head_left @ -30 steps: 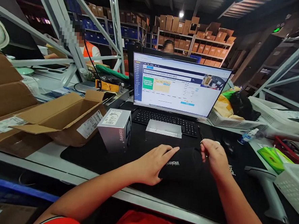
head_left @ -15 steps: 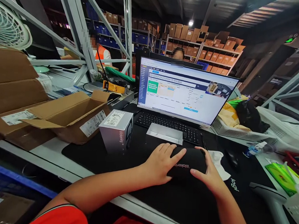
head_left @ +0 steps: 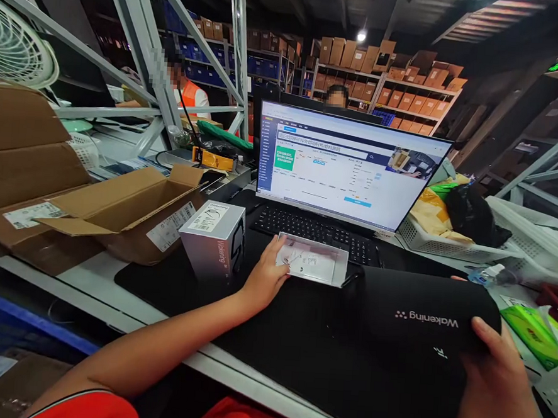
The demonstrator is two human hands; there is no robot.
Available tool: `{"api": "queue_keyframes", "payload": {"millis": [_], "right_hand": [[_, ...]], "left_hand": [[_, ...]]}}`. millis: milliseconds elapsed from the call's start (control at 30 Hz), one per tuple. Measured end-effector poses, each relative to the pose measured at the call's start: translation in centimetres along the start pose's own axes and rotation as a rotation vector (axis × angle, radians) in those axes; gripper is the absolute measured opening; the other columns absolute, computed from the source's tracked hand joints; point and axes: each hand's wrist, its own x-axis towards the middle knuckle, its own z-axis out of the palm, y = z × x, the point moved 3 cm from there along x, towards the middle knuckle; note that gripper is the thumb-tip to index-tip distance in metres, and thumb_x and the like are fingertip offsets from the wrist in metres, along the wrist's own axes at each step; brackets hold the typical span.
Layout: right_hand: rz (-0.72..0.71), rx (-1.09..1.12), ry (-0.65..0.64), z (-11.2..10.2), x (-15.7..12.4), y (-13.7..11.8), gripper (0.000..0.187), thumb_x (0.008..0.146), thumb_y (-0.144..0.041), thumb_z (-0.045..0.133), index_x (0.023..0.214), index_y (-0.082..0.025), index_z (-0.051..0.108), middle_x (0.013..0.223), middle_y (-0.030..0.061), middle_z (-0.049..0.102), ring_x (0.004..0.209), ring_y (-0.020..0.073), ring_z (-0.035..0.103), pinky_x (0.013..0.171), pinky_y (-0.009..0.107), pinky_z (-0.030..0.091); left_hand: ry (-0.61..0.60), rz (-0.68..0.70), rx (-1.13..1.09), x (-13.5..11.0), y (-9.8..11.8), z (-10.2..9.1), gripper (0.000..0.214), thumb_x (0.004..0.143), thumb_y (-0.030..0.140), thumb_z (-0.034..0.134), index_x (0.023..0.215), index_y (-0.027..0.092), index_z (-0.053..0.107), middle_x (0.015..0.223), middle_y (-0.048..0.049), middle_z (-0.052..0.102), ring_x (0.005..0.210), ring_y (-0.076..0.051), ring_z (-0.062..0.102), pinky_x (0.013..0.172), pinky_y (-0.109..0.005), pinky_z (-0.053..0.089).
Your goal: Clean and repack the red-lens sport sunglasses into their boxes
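My left hand grips the left end of a shallow white box tray, thumb at the near edge and fingers along its side. Printed matter shows inside the tray. On the right, my right hand holds a black case by its right end, thumb in front and most fingers hidden behind. "Wakening" is printed on the case, upside down to me. A silver-grey Wakening box stands upright on the black desk mat, left of my left hand.
Behind the tray lie a black keyboard and a lit monitor. An open cardboard box stands at left. White baskets, a spray bottle and a green packet line the right. Two people are beyond the desk.
My left hand has left the black case and moved to the white tray, where printed matter now shows. My right hand has carried the case right and nearer to me.
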Motion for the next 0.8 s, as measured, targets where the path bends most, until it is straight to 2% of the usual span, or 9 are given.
{"api": "queue_keyframes", "payload": {"millis": [100, 200, 333, 433, 533, 600, 700, 800], "right_hand": [[-0.019, -0.05, 0.015, 0.4, -0.2, -0.3, 0.058, 0.077, -0.049, 0.068, 0.131, -0.031, 0.059, 0.124, 0.0181, 0.064, 0.106, 0.0385, 0.067, 0.072, 0.045, 0.058], [-0.059, -0.087, -0.01, 1.6, -0.3, 0.1, 0.063, 0.074, -0.05, 0.069, 0.133, -0.03, 0.055, 0.125, 0.0148, 0.061, 0.102, 0.0354, 0.067, 0.074, 0.044, 0.06], [-0.096, -0.085, -0.059, 4.3, -1.2, 1.0, 0.069, 0.073, -0.047, 0.074, 0.134, -0.032, 0.047, 0.124, 0.0082, 0.058, 0.097, 0.0269, 0.066, 0.077, 0.039, 0.059], [-0.149, -0.213, -0.056, 6.2, -2.3, 1.2, 0.067, 0.075, -0.046, 0.076, 0.132, -0.031, 0.045, 0.117, 0.0066, 0.058, 0.095, 0.023, 0.063, 0.08, 0.035, 0.055], [-0.143, -0.386, -0.082, 8.0, -3.1, 1.7, 0.062, 0.074, -0.053, 0.077, 0.123, -0.028, 0.049, 0.112, 0.0057, 0.058, 0.097, 0.0232, 0.061, 0.083, 0.036, 0.051], [-0.141, -0.477, -0.092, 9.1, -3.4, 2.2, 0.06, 0.074, -0.06, 0.073, 0.118, -0.026, 0.05, 0.111, 0.0064, 0.058, 0.097, 0.0251, 0.06, 0.085, 0.039, 0.049], [-0.223, -0.669, -0.055, 10.5, -4.1, 2.6, 0.059, 0.08, -0.067, 0.06, 0.118, -0.022, 0.05, 0.111, 0.0096, 0.059, 0.1, 0.0296, 0.059, 0.086, 0.046, 0.047], [-0.335, -0.976, -0.035, 11.8, -4.9, 2.8, 0.049, 0.088, -0.064, 0.05, 0.111, -0.021, 0.057, 0.119, 0.0139, 0.062, 0.109, 0.0358, 0.056, 0.085, 0.051, 0.047]], "left_hand": [[0.056, 0.077, 0.061, -2.1, 2.4, -1.5, 0.014, 0.091, 0.012, 0.059, 0.081, 0.017, 0.068, 0.165, -0.0087, 0.021, 0.151, -0.036, 0.024, 0.11, -0.054, 0.046], [0.043, 0.06, 0.084, -4.0, 4.6, -2.4, 0.013, 0.092, 0.016, 0.059, 0.083, 0.018, 0.068, 0.166, -0.0087, 0.02, 0.149, -0.036, 0.03, 0.106, -0.051, 0.051], [-0.015, -0.028, 0.064, -5.9, 6.8, -2.5, 0.013, 0.093, 0.023, 0.059, 0.083, 0.018, 0.067, 0.164, -0.011, 0.022, 0.146, -0.037, 0.035, 0.104, -0.05, 0.053], [-0.042, -0.096, 0.025, -7.0, 8.0, -2.0, 0.011, 0.092, 0.026, 0.061, 0.085, 0.019, 0.065, 0.163, -0.0127, 0.024, 0.141, -0.036, 0.043, 0.099, -0.048, 0.057], [-0.031, -0.136, -0.003, -7.9, 8.4, -1.2, 0.008, 0.087, 0.021, 0.068, 0.085, 0.019, 0.061, 0.162, -0.0134, 0.027, 0.135, -0.035, 0.05, 0.093, -0.045, 0.06], [0.004, -0.165, -0.015, -8.4, 8.3, -0.8, 0.016, 0.082, 0.015, 0.072, 0.085, 0.019, 0.057, 0.161, -0.0143, 0.028, 0.132, -0.034, 0.054, 0.09, -0.044, 0.062], [0.068, -0.243, -0.051, -9.0, 7.5, -0.3, 0.031, 0.076, 0.011, 0.076, 0.095, 0.02, 0.052, 0.156, -0.0176, 0.034, 0.125, -0.031, 0.061, 0.085, -0.04, 0.064], [0.12, -0.301, -0.063, -9.5, 6.6, -0.1, 0.046, 0.075, 0.013, 0.078, 0.109, 0.02, 0.047, 0.148, -0.0185, 0.045, 0.12, -0.03, 0.065, 0.077, -0.039, 0.065]]}}
